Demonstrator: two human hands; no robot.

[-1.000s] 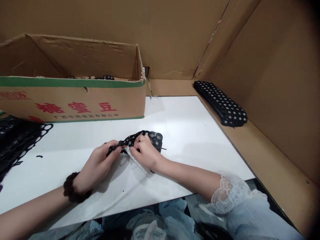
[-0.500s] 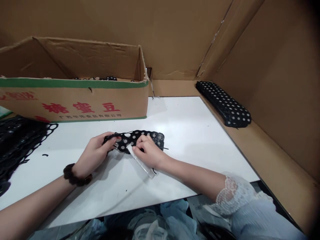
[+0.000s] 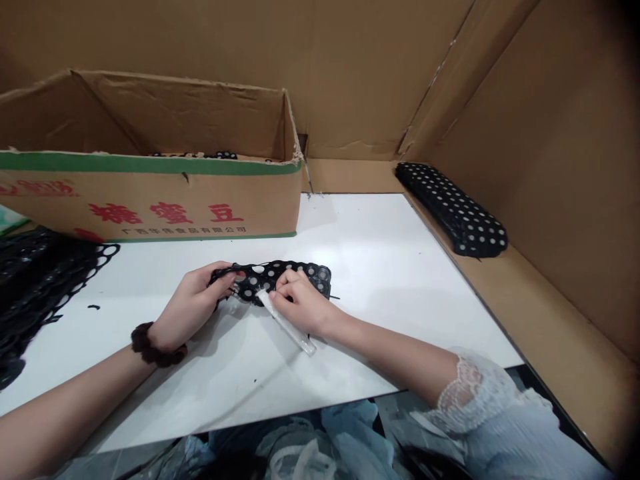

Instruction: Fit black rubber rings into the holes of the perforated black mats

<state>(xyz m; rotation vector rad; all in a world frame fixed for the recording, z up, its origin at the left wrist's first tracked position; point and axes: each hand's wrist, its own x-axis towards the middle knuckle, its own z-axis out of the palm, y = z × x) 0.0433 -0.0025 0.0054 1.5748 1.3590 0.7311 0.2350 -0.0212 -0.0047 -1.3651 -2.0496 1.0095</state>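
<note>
A black piece with rows of pale round dots or holes (image 3: 315,272) lies slightly raised over the white table. My left hand (image 3: 200,293) is closed on its left end, thumb on top and fingers behind. My right hand (image 3: 300,301) is closed in a pinch at the middle of the piece, its fingertips partly hidden. A narrow white strip (image 3: 293,330), shiny at its lower end, runs from the piece's lower edge beneath this hand and appears pinched by its thumb.
Behind my hands stands a cardboard box (image 3: 200,200) with dotted black pieces inside. Black perforated sheets (image 3: 45,287) are heaped at left. A dotted black bundle (image 3: 453,210) rests along the right cardboard edge. Small black scraps (image 3: 93,307) dot the white table (image 3: 380,267).
The whole view shifts slightly. My right hand stays at the piece, while the white strip's lower end swings a little to the right. My left hand keeps its hold.
</note>
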